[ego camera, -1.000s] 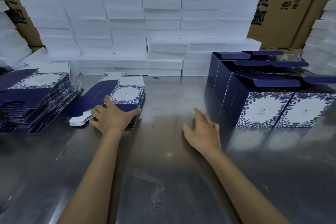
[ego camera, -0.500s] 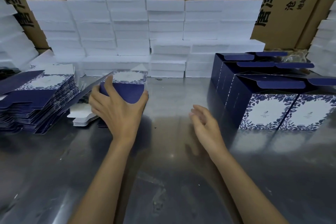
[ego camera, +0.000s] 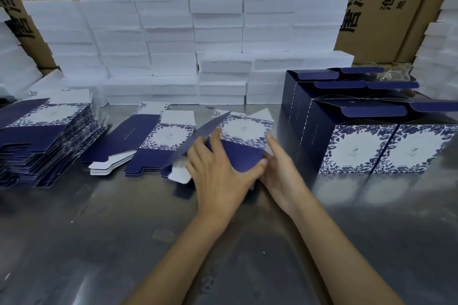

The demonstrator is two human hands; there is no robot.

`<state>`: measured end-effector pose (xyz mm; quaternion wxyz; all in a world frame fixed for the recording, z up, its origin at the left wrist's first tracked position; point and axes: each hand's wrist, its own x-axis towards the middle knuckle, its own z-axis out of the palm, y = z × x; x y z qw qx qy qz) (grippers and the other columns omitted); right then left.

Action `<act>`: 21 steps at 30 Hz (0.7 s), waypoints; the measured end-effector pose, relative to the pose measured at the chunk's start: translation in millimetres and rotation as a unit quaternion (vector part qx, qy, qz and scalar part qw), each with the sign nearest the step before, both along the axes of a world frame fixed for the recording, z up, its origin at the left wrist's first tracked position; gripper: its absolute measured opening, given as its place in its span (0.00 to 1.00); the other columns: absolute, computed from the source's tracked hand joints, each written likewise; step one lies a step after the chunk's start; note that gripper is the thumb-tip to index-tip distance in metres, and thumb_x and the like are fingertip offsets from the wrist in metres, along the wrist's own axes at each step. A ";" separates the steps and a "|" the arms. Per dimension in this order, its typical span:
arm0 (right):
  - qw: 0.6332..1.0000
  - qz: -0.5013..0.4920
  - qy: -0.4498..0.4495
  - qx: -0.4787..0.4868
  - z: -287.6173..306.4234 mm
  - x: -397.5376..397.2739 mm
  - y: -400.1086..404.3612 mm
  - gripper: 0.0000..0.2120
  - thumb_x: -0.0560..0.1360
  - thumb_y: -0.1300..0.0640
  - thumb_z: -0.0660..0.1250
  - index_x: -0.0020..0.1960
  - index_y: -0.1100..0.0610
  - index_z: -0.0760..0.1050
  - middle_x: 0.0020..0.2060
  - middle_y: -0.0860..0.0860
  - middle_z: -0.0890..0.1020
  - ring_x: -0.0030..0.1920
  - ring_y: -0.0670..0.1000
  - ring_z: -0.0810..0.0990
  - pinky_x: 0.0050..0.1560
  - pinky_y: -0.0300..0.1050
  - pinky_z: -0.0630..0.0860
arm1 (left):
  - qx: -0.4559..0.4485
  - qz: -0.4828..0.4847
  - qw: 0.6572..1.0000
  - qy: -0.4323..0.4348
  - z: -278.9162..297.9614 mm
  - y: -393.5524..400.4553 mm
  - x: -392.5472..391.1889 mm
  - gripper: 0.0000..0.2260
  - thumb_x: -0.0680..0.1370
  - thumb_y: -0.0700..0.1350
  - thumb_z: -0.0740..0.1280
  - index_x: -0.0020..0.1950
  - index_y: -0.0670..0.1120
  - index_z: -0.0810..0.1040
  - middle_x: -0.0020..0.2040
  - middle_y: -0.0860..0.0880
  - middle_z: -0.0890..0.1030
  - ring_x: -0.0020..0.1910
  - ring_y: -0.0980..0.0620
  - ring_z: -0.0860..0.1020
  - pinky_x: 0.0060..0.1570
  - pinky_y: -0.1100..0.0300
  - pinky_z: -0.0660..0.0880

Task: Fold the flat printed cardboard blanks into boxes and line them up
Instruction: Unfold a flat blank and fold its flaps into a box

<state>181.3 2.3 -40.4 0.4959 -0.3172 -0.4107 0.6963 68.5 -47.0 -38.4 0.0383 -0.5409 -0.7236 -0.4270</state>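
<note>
Both hands hold one cardboard blank above the middle of the metal table. The left hand grips its near blue panel, fingers spread across the face and thumb stretched to the panel's right corner. The right hand pinches that right edge, fingers upright behind it. A small stack of flat blanks lies just left; a taller stack sits at the left edge. Folded boxes stand in rows toward the right edge.
</note>
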 end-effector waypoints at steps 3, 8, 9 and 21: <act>0.995 -0.091 0.000 -0.034 -6.1 8.9 7.1 0.12 0.82 0.62 0.62 0.64 0.54 0.75 0.55 0.53 0.86 0.47 0.53 0.86 0.46 0.49 0.82 | -0.106 -0.057 0.992 0.028 -6.2 0.7 -3.4 0.51 0.62 0.81 0.58 0.77 0.54 0.58 0.64 0.50 0.70 0.67 0.49 0.63 0.66 0.51 0.57; 0.994 -0.096 -0.044 -0.030 -7.8 26.7 10.5 0.21 0.80 0.67 0.62 0.69 0.51 0.75 0.61 0.52 0.84 0.57 0.53 0.85 0.53 0.50 0.83 | 0.023 -0.007 1.000 -0.013 8.1 10.9 -40.1 0.26 0.76 0.69 0.60 0.64 0.52 0.76 0.45 0.52 0.77 0.56 0.47 0.73 0.57 0.51 0.64; 0.995 -0.091 -0.041 -0.032 -7.1 29.8 9.8 0.22 0.80 0.66 0.62 0.72 0.50 0.73 0.62 0.52 0.83 0.58 0.53 0.85 0.52 0.50 0.83 | 0.053 0.022 0.998 -0.026 9.8 13.4 -50.7 0.21 0.79 0.63 0.61 0.62 0.50 0.77 0.47 0.50 0.78 0.57 0.45 0.72 0.57 0.50 0.64; 0.997 -0.037 0.069 -0.001 -2.5 40.6 -0.5 0.24 0.80 0.63 0.58 0.70 0.42 0.74 0.61 0.46 0.84 0.56 0.49 0.85 0.45 0.44 0.83 | -0.127 -0.357 0.654 -0.655 26.8 6.7 -116.1 0.16 0.81 0.57 0.65 0.68 0.58 0.78 0.65 0.55 0.80 0.59 0.53 0.82 0.43 0.56 0.81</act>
